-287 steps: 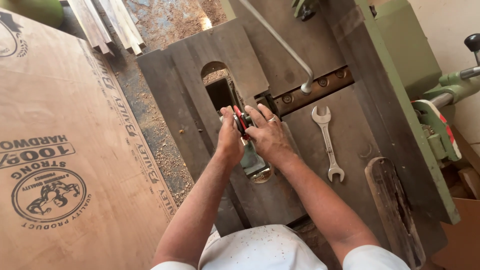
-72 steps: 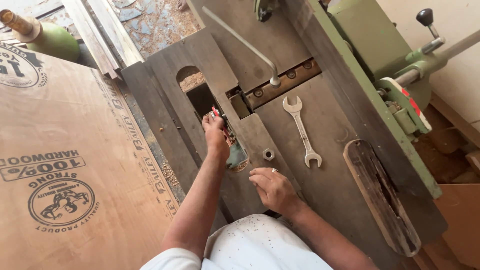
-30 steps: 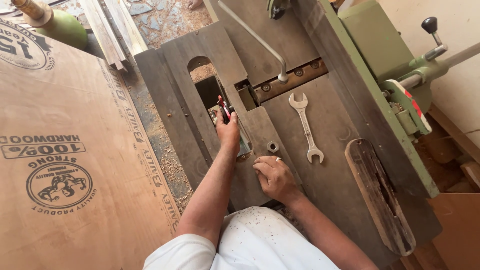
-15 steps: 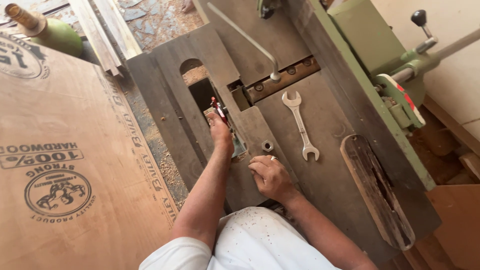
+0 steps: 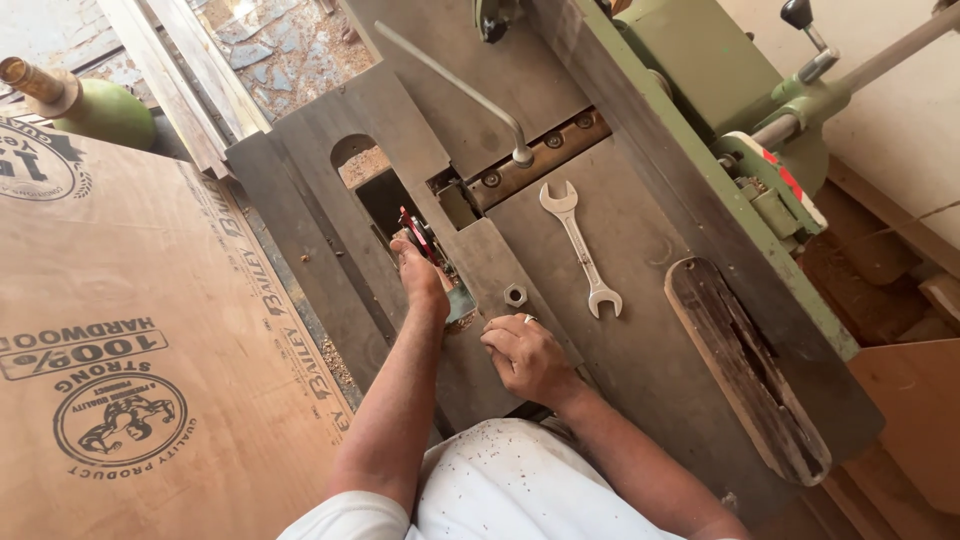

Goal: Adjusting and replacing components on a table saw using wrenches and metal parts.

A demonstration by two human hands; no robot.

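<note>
The left hand (image 5: 425, 285) reaches into the slot (image 5: 385, 200) of the worktop (image 5: 650, 340), fingers closed around the red blade (image 5: 415, 232) that stands there — a grip that seems meant to steady the blade. The right hand (image 5: 528, 355) rests on the worktop just this side of the slot, fingers loosely curled and holding nothing, and a nut (image 5: 516, 295) lies just beyond its fingertips. A spanner (image 5: 580, 250) lies flat to the right of the slot, near the nut, probably set where it is easy to pick up. A bent lever (image 5: 455, 85) runs across the top beyond the slot.

The worktop is grey steel, worn and dusty, part of a green woodworking machine. Left of the slot leans a big plywood sheet (image 5: 120, 340) — printed, brown. Sawdust and planks lie beyond.
</note>
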